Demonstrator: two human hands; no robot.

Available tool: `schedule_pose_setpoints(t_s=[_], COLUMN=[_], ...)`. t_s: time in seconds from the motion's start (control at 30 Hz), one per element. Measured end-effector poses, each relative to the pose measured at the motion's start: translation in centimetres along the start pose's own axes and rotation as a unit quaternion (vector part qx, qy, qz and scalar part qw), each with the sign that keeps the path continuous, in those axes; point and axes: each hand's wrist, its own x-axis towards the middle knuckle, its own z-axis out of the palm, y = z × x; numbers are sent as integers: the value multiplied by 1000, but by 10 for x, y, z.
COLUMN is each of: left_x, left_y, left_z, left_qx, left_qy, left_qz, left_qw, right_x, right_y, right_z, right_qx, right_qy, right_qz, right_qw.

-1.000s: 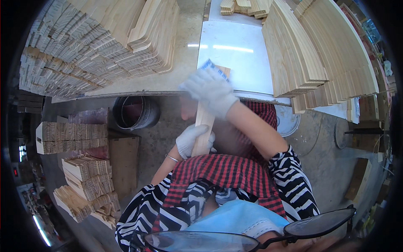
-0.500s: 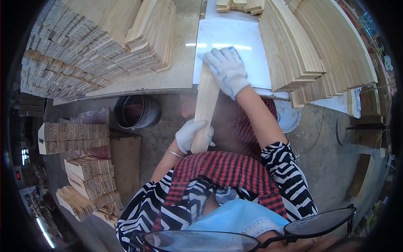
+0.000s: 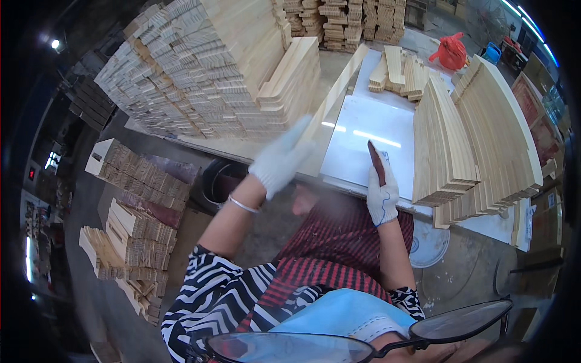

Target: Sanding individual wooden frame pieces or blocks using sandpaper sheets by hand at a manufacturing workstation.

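Diagonally over the counter (image 3: 318, 160), the long wooden strip (image 3: 336, 91) slants far and right from your left hand (image 3: 283, 158), the nearer one, its grip too blurred to tell; your right hand (image 3: 383, 193) clasps a brown pad (image 3: 376, 162).

Gloved hands: 2, left hand (image 3: 279, 162) and right hand (image 3: 382, 190). Long wood strip (image 3: 336, 91): 1, at left. Brown pad (image 3: 376, 161): 1, at right. White sheet (image 3: 358, 156) on table (image 3: 249, 149): 1. Red bag (image 3: 451, 53): 1. Dark bucket (image 3: 210, 181): 1. Bracelet (image 3: 243, 204): 1. Blue mask (image 3: 333, 314): 1. Glasses (image 3: 290, 347): 1 pair. Stacked boards (image 3: 442, 145): many, exact count unclear. Short pieces (image 3: 394, 65) at far end: several, overlapping, can't count.
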Motion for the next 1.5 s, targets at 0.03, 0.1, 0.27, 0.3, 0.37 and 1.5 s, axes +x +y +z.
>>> schedule_pose_setpoints(t_s=[0.03, 0.1, 0.27, 0.3, 0.37, 1.5], left_x=[16, 47, 137, 153, 181, 208], left_y=[15, 47, 48, 38, 27, 208], left_z=[-12, -32, -56, -58, -51, 201], left_qx=[123, 299, 430, 443, 450, 286], left_qy=[29, 75, 104, 98, 95, -97], left_qz=[-8, -43, -140, -159, -170, 64], left_qw=[992, 950, 886, 877, 872, 951], right_x=[2, 3, 4, 4, 4, 13], right_y=[-1, -4, 1, 1, -3, -38], right_z=[-1, -4, -2, -2, -7, -20], right_qx=[2, 37, -2, 1, -25, -151], right_qy=[3, -5, -15, -19, -29, -142], right_qz=[-4, 75, 77, 52, 48, 46], right_qw=[1000, 997, 997, 998, 998, 977])
